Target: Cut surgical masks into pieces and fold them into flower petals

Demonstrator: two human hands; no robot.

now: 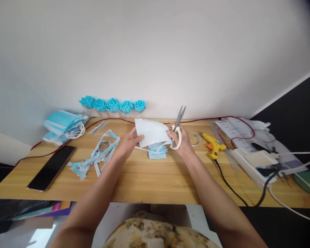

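Observation:
Between my two hands a white sheet of mask fabric (153,131) is stretched above the wooden table. My left hand (131,140) pinches its left edge with the thumb on top. At the right edge, my right hand (181,139) grips the fabric between thumb and fingers, and scissors (177,129) with white handles also sit in that hand, blades pointing up and away, slightly apart. Just below the sheet lies a small stack of blue pleated mask pieces (157,151), partly covered by it. A thin white strip runs beside the stack.
Cut blue and white strips (99,153) lie left, near a phone (51,168) and a pile of masks (63,125). Blue fabric flowers (113,105) stand along the wall. On the right are a yellow glue gun (214,144), a tape roll (197,138) and a power strip (248,165) with cables.

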